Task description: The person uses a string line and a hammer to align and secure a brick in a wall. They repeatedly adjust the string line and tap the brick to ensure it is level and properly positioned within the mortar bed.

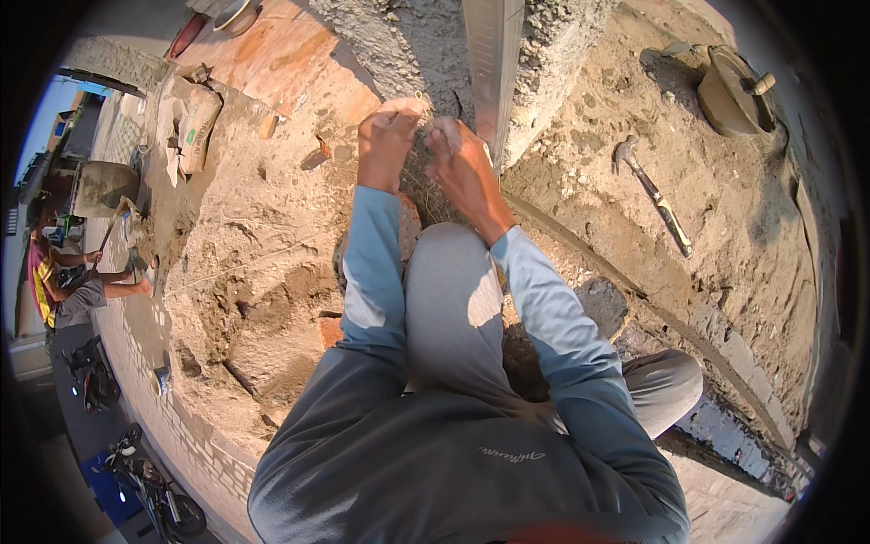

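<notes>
My left hand [388,145] is closed in a pinch at the foot of a rough cement-covered column [390,41]. A small loop of thin pale string [419,94] shows at its fingertips. Close beside it, my right hand [467,168] has its fingers curled and pressed together; what they hold is hidden. Loose, tangled strands [419,186] hang between my wrists. A long metal straightedge [494,68] stands upright against the column, just past my right hand. A claw hammer [654,195] lies on the rough ground to the right.
At the far right sits a mortar pan [725,95] with a wooden-handled tool. A torn cement bag [198,127] lies at left. Farther left, another person [68,276] holds a long-handled tool near parked motorcycles [149,490]. A raised strip [580,240] crosses the ground at right.
</notes>
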`<state>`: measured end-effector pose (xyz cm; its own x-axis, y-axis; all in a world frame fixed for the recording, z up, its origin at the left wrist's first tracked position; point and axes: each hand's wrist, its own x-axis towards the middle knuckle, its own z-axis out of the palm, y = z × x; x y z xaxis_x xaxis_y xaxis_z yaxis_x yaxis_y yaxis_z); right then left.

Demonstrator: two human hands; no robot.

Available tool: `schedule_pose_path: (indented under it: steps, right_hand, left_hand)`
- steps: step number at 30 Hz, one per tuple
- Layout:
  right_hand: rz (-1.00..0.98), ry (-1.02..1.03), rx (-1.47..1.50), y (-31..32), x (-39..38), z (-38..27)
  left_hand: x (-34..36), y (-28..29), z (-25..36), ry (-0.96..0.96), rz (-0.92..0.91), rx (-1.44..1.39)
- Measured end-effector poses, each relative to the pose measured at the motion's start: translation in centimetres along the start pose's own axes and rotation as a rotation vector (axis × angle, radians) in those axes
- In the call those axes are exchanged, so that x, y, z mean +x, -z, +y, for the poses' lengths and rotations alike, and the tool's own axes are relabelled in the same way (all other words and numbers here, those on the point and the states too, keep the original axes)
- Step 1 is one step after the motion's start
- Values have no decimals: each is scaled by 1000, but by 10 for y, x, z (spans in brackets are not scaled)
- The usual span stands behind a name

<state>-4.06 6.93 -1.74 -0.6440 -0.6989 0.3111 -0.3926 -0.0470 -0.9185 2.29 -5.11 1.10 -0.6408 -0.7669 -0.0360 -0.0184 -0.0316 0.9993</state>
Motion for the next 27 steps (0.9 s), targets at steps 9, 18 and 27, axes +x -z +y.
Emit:
schedule_pose_path:
  steps: [9,18,27]
  right_hand:
    - [142,84,128,-17,8,9]
    - [78,-35,149,-7,2,-12]
    - [161,86,96,-17,9,7]
  left_hand:
    - [9,-1,-2,95,-71,-148]
    - [16,9,-17,87,-108,-208]
    - [23,-3,-9,104,-134,-194]
